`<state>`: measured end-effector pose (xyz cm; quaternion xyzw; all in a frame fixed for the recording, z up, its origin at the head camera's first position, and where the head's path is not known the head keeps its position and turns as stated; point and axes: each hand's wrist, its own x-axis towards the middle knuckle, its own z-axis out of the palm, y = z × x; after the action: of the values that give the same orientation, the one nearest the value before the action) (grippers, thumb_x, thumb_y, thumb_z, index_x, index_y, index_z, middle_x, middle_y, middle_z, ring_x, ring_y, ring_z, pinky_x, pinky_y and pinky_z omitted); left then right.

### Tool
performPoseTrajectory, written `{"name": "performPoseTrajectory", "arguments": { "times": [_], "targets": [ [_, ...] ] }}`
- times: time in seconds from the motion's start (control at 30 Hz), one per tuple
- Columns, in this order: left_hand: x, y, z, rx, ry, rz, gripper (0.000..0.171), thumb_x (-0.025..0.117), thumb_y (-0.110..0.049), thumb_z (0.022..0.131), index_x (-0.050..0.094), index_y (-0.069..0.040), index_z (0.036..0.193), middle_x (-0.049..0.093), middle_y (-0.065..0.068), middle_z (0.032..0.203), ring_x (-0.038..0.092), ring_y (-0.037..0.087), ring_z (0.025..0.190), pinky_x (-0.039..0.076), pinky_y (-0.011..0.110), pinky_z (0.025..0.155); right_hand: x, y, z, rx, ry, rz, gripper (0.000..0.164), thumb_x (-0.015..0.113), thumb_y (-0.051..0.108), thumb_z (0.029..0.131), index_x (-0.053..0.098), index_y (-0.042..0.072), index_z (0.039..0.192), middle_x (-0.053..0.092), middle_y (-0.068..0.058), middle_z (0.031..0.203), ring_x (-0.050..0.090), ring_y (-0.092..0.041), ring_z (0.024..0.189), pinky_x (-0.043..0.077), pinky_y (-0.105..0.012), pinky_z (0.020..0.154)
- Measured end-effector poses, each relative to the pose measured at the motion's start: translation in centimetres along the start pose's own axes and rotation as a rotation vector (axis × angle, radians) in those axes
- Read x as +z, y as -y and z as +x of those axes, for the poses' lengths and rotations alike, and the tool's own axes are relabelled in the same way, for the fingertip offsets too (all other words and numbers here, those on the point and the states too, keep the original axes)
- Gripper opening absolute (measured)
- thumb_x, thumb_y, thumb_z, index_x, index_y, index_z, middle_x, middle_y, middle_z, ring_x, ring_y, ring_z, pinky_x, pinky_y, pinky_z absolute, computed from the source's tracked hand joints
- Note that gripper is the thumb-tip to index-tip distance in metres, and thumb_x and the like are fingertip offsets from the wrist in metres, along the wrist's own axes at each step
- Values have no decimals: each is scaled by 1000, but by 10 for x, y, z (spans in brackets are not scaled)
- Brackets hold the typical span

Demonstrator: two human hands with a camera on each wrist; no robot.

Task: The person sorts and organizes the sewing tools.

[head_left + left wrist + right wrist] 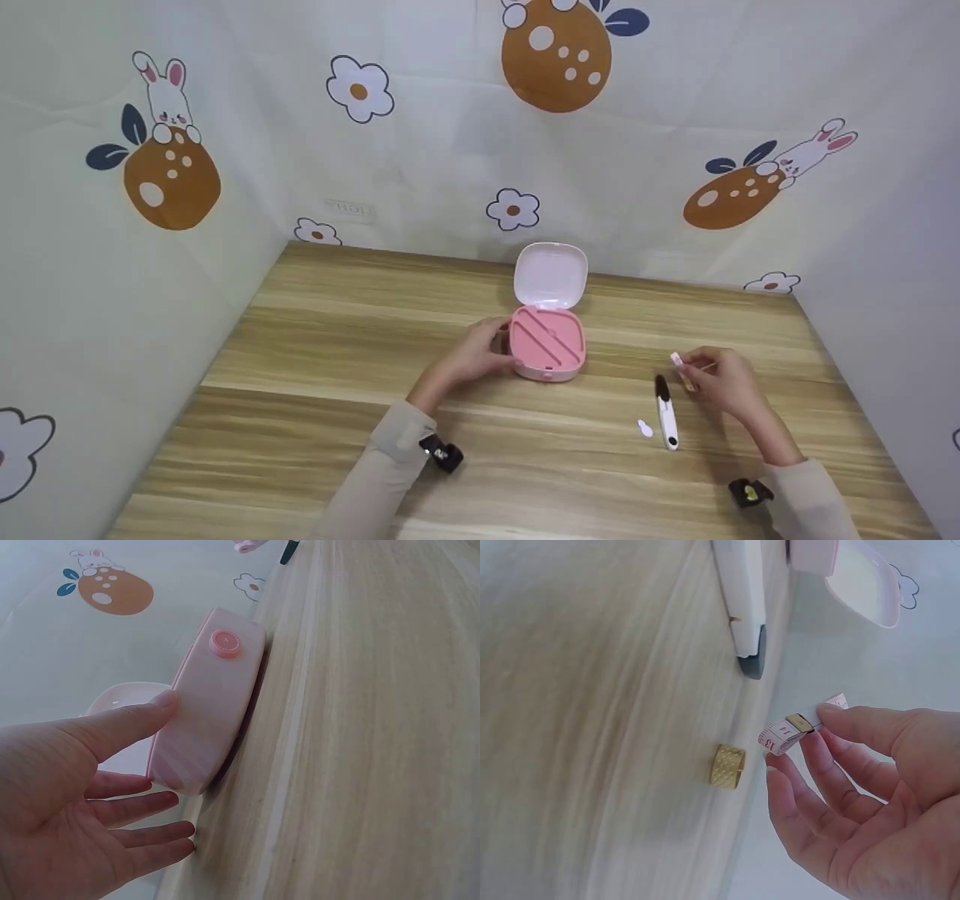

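Note:
A pink and white sewing box (pixel 547 345) stands with its lid (pixel 551 275) raised, showing a pink tray with slanted grooves. My left hand (pixel 480 349) is at its left side; in the left wrist view the thumb touches the box (pixel 214 701) and the other fingers are spread, nearly straight. My right hand (pixel 724 379) pinches a folded tape measure (pixel 784 733), bound by a gold band, between thumb and fingers above the table. Below it a gold thimble (pixel 727 766) sits on the wood. White thread snips (pixel 667 416) with a dark tip lie left of the right hand.
Beside the snips lies a small white flat piece (pixel 645 428), perhaps a needle threader. The wooden table (pixel 300 322) meets cloth walls (pixel 435 150) printed with rabbits and flowers at the back and sides.

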<state>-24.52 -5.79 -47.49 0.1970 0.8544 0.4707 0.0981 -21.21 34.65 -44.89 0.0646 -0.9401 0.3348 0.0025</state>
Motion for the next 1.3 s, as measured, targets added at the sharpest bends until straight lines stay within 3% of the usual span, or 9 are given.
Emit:
{"name": "performPoseTrajectory", "arguments": {
  "times": [0.43,0.6,0.83,1.3],
  "targets": [
    [1,0,0,21,7,-35,73,82,-12,91,48,1,154,54,24,152,49,39,144,37,50,125,5,14,7,2,-11,88,16,69,0,98,72,-14,107,74,-26,99,73,-20,76,60,-27,56],
    [0,1,0,18,8,-27,71,81,-13,93,48,1,155,53,24,153,47,39,146,36,51,125,7,19,11,4,-1,117,17,67,0,99,71,-14,108,74,-26,100,74,-20,77,63,-24,62],
    [-1,-1,0,4,10,-9,74,82,-16,92,47,0,155,53,24,154,48,39,146,36,51,125,11,26,15,-13,-13,125,16,69,0,99,72,-13,106,74,-24,97,71,-15,73,57,-19,56],
    [0,1,0,4,15,-28,73,81,-15,93,47,1,155,51,25,155,45,39,147,33,51,127,24,39,24,-58,-30,173,14,68,-4,97,72,-15,104,75,-25,95,69,-12,71,56,-15,59]
  ]
}}
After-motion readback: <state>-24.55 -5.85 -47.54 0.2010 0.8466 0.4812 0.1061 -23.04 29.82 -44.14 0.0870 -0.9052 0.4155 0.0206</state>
